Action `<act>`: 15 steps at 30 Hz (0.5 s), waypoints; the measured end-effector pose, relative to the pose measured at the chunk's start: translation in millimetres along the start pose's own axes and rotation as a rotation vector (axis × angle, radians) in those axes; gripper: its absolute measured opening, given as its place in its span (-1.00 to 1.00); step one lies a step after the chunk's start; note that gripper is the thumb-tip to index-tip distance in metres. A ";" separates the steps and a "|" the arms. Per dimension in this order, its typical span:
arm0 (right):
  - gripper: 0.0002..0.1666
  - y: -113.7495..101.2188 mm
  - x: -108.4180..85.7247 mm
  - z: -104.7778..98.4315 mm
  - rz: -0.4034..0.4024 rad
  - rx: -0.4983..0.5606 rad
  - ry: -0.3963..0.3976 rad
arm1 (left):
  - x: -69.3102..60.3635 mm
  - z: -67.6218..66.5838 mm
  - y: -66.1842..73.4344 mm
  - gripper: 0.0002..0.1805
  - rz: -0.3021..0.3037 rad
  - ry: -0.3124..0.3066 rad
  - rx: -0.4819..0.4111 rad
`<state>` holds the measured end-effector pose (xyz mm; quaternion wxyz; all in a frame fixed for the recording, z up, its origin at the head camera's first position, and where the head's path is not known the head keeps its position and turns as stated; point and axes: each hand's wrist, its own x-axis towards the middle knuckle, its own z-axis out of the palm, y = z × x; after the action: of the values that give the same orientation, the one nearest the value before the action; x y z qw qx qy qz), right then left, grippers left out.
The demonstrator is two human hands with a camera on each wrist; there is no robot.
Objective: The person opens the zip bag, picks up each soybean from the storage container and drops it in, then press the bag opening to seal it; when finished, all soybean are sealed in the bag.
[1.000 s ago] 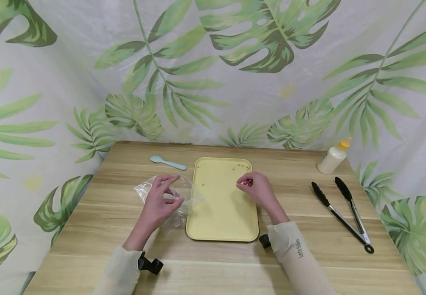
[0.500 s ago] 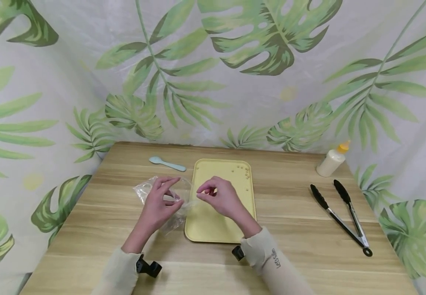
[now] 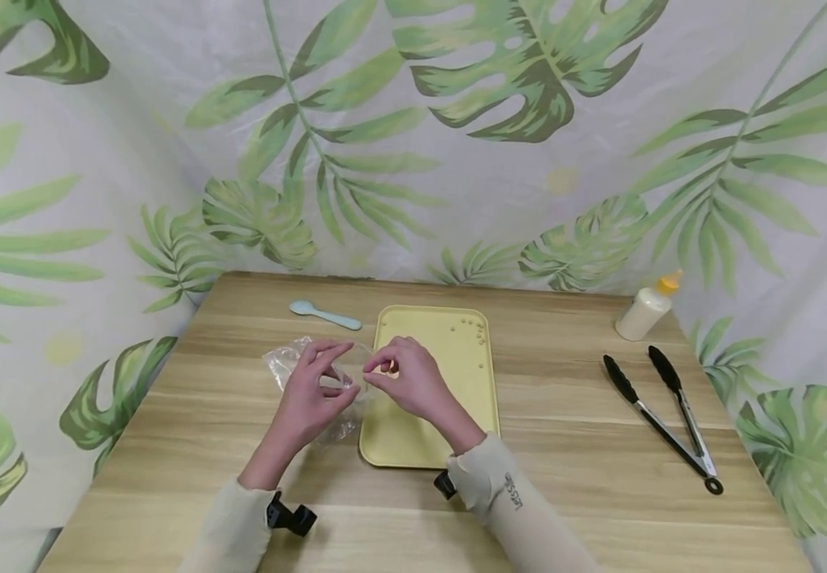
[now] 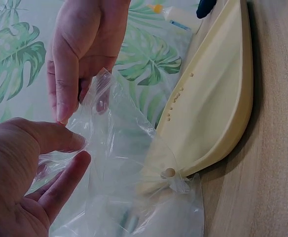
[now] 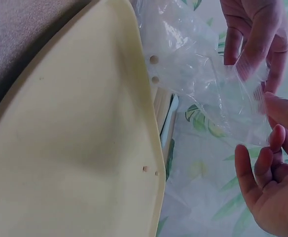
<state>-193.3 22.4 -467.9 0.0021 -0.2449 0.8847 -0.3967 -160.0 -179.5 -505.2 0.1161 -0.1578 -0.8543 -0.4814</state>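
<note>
Holding the clear bag (image 4: 117, 148) by its mouth, the left hand (image 3: 304, 406) is curving round the plastic, thumb and forefinger standing apart, above the left rim of the yellow tray (image 3: 423, 444). The right hand (image 3: 413, 382) is reaching to this mouth, its fingertips pinching what seems to be one small ball, though the fingers are mostly hiding it. Other small balls (image 3: 481, 341) are lying mainly near the tray's far right corner, and the tray itself is resting toward the far edge of the tabletop (image 3: 571, 382). The bag is looking very light, soft and slippery, so its mouth is probably inclining to fold together; gripping it at the rim is seeming best. The balls are probably being light and ready to roll, so pinching each by its sides should be suiting them.
</note>
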 end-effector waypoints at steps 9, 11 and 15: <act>-0.92 2.4 0.9 -5.0 -0.017 0.004 0.010 | 3.6 -1.7 1.2 -0.27 -0.009 -0.024 -0.016; -0.91 2.4 0.4 -7.8 -0.011 0.015 0.002 | 3.3 -2.0 1.0 -0.27 -0.019 -0.023 -0.017; -0.90 5.1 0.6 -13.6 0.002 0.040 0.013 | 1.2 -4.4 2.0 -0.27 -0.044 -0.018 -0.006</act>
<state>-198.7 34.6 -462.1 0.0016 -0.2412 0.8769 -0.4157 -160.2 -182.0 -500.9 0.0974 -0.1433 -0.8572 -0.4850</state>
